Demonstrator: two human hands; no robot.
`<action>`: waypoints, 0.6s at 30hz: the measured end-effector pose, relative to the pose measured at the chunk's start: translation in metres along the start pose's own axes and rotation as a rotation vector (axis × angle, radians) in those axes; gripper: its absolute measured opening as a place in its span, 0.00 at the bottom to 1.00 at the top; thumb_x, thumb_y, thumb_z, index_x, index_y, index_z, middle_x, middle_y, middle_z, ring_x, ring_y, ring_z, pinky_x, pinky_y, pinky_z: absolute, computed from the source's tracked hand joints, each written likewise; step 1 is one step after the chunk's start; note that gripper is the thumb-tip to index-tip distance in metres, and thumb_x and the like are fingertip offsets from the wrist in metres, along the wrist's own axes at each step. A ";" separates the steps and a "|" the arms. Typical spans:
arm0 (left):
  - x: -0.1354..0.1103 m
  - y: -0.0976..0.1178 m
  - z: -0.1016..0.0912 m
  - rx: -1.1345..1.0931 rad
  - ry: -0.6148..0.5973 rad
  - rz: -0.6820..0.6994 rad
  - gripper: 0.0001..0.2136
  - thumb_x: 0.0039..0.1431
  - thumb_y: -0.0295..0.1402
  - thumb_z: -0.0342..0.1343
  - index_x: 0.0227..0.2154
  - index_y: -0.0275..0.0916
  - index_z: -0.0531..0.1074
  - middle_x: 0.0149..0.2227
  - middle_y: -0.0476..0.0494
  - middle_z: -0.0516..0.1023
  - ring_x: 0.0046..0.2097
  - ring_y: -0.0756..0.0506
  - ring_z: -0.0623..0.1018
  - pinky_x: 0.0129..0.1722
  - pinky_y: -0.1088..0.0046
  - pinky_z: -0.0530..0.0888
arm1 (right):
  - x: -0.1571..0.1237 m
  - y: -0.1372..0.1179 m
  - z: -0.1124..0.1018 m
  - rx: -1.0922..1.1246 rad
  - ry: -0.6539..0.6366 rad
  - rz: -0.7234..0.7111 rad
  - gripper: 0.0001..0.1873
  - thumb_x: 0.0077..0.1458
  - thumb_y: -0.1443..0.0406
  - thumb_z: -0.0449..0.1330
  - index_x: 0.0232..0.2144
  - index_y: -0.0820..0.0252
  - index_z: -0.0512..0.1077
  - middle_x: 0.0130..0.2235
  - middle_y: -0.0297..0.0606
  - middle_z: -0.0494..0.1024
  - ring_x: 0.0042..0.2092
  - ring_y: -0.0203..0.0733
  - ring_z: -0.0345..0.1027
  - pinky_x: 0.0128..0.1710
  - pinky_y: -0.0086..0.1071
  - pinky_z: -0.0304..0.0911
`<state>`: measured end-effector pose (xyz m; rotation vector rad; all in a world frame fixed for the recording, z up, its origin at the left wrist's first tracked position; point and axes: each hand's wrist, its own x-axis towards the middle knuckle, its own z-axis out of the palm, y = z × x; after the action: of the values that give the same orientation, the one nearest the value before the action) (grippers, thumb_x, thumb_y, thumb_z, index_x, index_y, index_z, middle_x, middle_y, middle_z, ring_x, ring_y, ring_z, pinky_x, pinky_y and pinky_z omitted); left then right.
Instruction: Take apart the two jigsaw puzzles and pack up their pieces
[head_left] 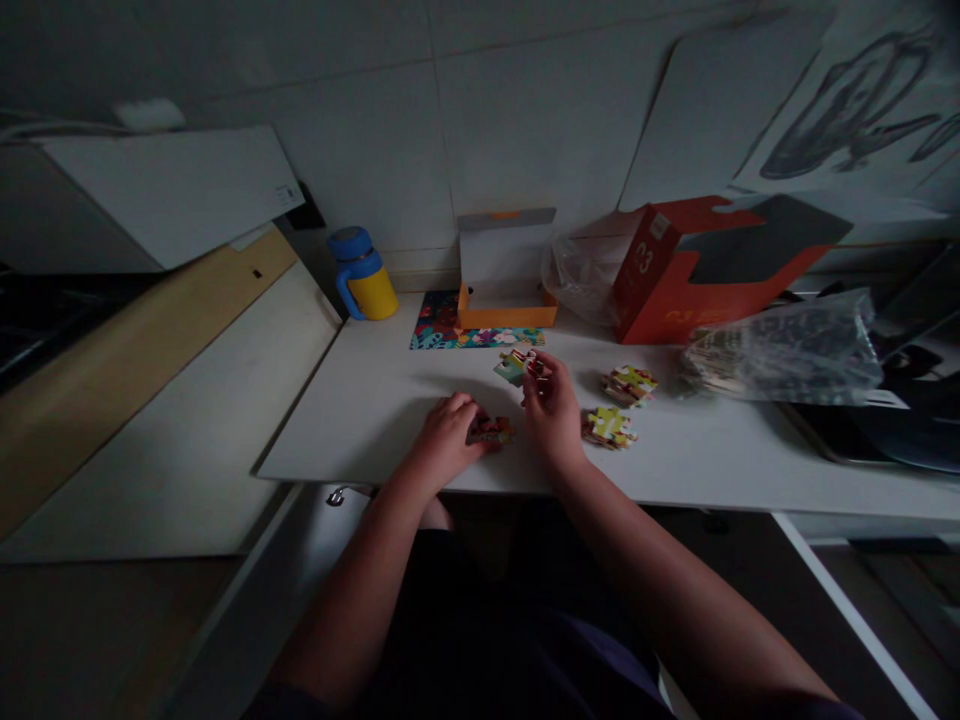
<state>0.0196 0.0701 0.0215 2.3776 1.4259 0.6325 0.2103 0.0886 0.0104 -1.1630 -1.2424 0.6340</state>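
My right hand [555, 410] is raised a little over the white tabletop, pinching a few jigsaw puzzle pieces [513, 367] between thumb and fingers. Close beside it, my left hand [448, 438] rests on the table with its fingers curled round a small pile of reddish puzzle pieces [495, 431]. The fingertips there are partly hidden by the hand. To the right of my right hand lie two small stacks of puzzle pieces, a nearer yellow-green stack [611, 427] and a farther stack [630, 384].
Behind my hands, an open orange box [506, 315] stands on a flowery card [435, 338]. A blue-yellow mug [364, 275] is at the back left. At right are a red box [675, 290], a clear plastic bag with pieces [787, 350] and a dark device [885, 430].
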 end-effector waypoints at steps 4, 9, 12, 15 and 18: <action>0.006 0.002 0.000 -0.055 -0.007 -0.048 0.16 0.49 0.36 0.73 0.37 0.40 0.73 0.43 0.43 0.75 0.46 0.41 0.75 0.47 0.65 0.73 | 0.000 0.000 0.001 0.014 -0.019 0.015 0.21 0.68 0.58 0.56 0.60 0.55 0.66 0.49 0.44 0.77 0.45 0.44 0.73 0.47 0.39 0.70; 0.015 -0.019 0.010 -0.379 0.100 -0.293 0.13 0.55 0.37 0.67 0.32 0.42 0.67 0.28 0.53 0.73 0.30 0.49 0.72 0.31 0.74 0.66 | 0.003 0.009 0.003 0.091 -0.031 0.046 0.21 0.66 0.56 0.56 0.58 0.55 0.64 0.50 0.44 0.77 0.49 0.43 0.73 0.50 0.38 0.68; 0.021 -0.029 0.020 -0.682 0.299 -0.410 0.14 0.58 0.40 0.64 0.35 0.41 0.65 0.30 0.51 0.77 0.31 0.48 0.77 0.32 0.75 0.69 | 0.004 0.018 0.008 0.180 -0.096 0.171 0.22 0.64 0.54 0.57 0.56 0.55 0.63 0.46 0.41 0.79 0.43 0.41 0.74 0.43 0.35 0.69; 0.025 -0.026 0.030 -0.900 0.447 -0.447 0.15 0.60 0.43 0.63 0.40 0.41 0.64 0.37 0.45 0.81 0.37 0.46 0.81 0.39 0.71 0.75 | 0.003 0.022 0.013 0.293 -0.175 0.295 0.23 0.61 0.52 0.60 0.54 0.55 0.63 0.40 0.36 0.79 0.37 0.39 0.73 0.36 0.32 0.69; 0.024 -0.015 0.036 -0.988 0.444 -0.372 0.15 0.63 0.44 0.61 0.43 0.41 0.65 0.41 0.43 0.81 0.42 0.45 0.82 0.47 0.68 0.76 | 0.001 0.021 0.016 0.331 -0.242 0.327 0.23 0.60 0.51 0.61 0.51 0.55 0.63 0.38 0.35 0.79 0.35 0.39 0.74 0.38 0.34 0.71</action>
<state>0.0367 0.0976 -0.0109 1.2192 1.2157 1.3976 0.1998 0.1016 -0.0096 -1.0360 -1.0987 1.2074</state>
